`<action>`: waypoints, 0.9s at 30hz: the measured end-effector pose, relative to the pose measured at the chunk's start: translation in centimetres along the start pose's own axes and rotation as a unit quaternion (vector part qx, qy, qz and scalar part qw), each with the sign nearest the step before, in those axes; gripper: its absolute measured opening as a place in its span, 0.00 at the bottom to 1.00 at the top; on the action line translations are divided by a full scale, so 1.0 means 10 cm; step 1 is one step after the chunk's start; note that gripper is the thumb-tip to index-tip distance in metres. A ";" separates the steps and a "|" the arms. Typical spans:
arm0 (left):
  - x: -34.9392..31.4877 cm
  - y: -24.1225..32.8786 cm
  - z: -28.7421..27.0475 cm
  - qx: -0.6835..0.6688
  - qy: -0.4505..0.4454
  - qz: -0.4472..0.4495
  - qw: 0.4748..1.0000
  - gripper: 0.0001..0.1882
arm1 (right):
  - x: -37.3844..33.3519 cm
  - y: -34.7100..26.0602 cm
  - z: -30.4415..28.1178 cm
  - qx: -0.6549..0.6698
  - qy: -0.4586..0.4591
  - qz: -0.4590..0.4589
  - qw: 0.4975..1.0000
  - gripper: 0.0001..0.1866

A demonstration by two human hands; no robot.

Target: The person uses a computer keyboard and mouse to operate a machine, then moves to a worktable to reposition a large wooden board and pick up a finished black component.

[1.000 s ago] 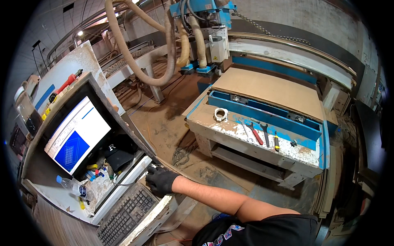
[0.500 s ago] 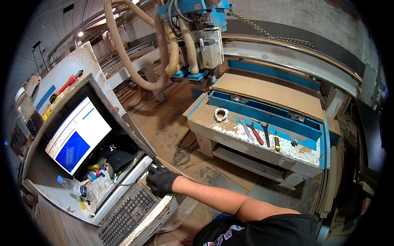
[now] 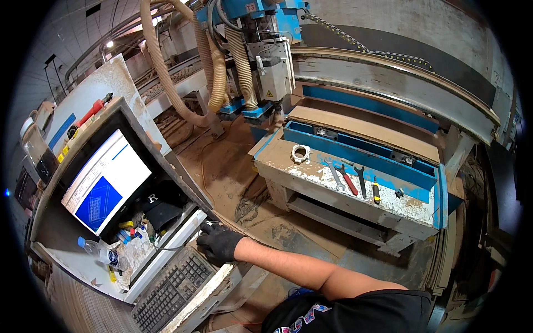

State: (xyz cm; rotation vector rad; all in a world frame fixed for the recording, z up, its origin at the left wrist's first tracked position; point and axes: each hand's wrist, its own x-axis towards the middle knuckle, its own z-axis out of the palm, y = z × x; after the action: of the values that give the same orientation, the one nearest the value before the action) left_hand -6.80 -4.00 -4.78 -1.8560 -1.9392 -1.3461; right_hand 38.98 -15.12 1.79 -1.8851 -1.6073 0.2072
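Up close lay the keyboard, just beside the gloved right hand, fingers bent over something mostly hidden; gripping or merely resting, no telling! A careless slip of that palm could have hit keys, and a tug could have snagged the cable. The keyboard's long axis slanted lower left to upper right, upper end toward the hand. Beyond glowed the screen; farther, a silver spanner lay on the table, and behind hung the machine head.

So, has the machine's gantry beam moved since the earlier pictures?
Yes: the gantry beam has come nearer the fixed blue trough, hiding more of the brown board.
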 end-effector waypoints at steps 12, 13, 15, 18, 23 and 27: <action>-0.02 -0.42 0.22 -0.112 -0.078 0.108 0.985 0.25 | 0.07 0.20 0.11 0.043 -0.016 -0.027 0.999 0.15; -0.06 -0.07 0.14 -0.148 -0.063 0.012 0.987 0.27 | 0.03 0.18 0.08 0.041 0.011 -0.022 0.999 0.15; -0.03 -0.02 0.05 -0.072 -0.066 0.025 0.995 0.24 | 0.04 0.23 0.13 0.024 0.048 -0.085 0.995 0.15; -0.01 0.05 -0.04 -0.040 -0.056 0.004 0.998 0.23 | 0.04 0.08 0.07 0.007 0.039 -0.056 0.998 0.17; -0.02 -0.02 -0.07 0.001 -0.043 0.032 0.999 0.23 | 0.03 0.01 0.02 0.007 0.038 -0.056 0.998 0.17; -0.02 0.06 -0.02 -0.008 -0.053 0.017 0.998 0.24 | 0.06 0.14 0.07 0.006 0.029 -0.052 0.998 0.18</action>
State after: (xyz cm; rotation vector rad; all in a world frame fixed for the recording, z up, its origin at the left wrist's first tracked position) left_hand -6.33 -4.43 -4.48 -1.9981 -1.9406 -1.2827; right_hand 39.88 -14.38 0.59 -1.7769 -1.6558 0.1167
